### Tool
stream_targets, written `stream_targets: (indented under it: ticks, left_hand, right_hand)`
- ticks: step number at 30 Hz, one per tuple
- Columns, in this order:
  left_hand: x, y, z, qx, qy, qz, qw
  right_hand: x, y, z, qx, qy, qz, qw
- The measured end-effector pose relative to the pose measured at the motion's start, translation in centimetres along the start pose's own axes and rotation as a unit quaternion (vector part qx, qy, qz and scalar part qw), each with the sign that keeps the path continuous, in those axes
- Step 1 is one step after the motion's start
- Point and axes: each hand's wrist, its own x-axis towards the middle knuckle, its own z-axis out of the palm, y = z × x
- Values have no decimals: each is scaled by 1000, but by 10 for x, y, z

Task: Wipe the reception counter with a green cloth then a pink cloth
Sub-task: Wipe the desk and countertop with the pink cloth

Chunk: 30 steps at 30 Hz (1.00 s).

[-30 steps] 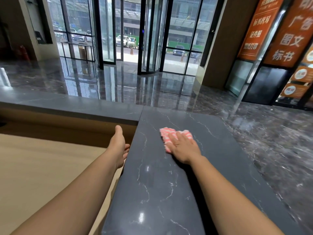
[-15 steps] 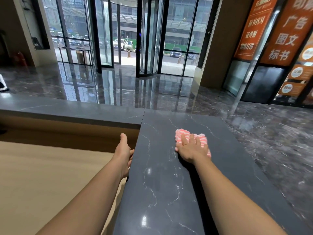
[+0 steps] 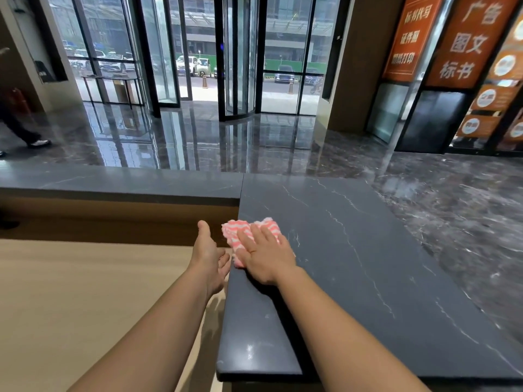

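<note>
Lobby with a polished dark stone floor (image 3: 283, 142), seen from behind the reception desk. Glass doors (image 3: 240, 66) stand along the far wall, with parked cars visible through them. Orange signs (image 3: 467, 38) with white characters hang at the right. At the far left edge, the legs of a person (image 3: 19, 128) cross the floor.

Counter (image 3: 368, 278): a dark grey slab with thin white veins that runs away from the viewer. At its far left corner it meets a second slab that extends to the left. A pale wood desk (image 3: 70, 292) sits lower, to the left of the slab.

Right hand (image 3: 266, 258): laid palm down on the cloth, with the fingers straight, slightly spread and pointing away along the counter. It presses the cloth and does not grip it.

Left hand (image 3: 208, 256): held edge-on over the desk, just beside the counter's left edge, with the thumb pointing away. The fingers are loose, lightly bent and hold nothing. Whether they touch the edge cannot be told.

Cloth (image 3: 240, 230): pink with wavy white stripes, bunched, lying on the counter close to its left edge. The palm covers the near part. The exposed far edge runs crosswise, from left to right. The true long axis cannot be told.
</note>
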Motion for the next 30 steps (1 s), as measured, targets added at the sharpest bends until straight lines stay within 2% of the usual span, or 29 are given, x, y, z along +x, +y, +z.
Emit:
stream_targets:
  ticks: [3, 9, 14, 17, 24, 30]
  left_hand:
    - [-5, -2, -4, 2, 16, 5, 1000]
    - [-20, -9, -20, 0, -8, -3, 1000]
    - [-34, -13, -33, -8, -24, -9, 1000]
    - [-41, -15, -39, -10, -35, -12, 999]
    - [-52, -20, -48, -10, -62, -8, 998]
    - [-59, -23, -48, 31, -45, -6, 998]
  right_hand:
    - [-16, 46, -10, 10, 0, 69, 998]
    - [-54, 134, -17, 12, 21, 219, 975]
    - [-55, 113, -17, 37, 9, 279, 960]
    - [-46, 62, -10, 26, 15, 243, 970]
    - [-47, -71, 17, -12, 27, 80, 996]
    - [-53, -72, 21, 5, 12, 38, 999]
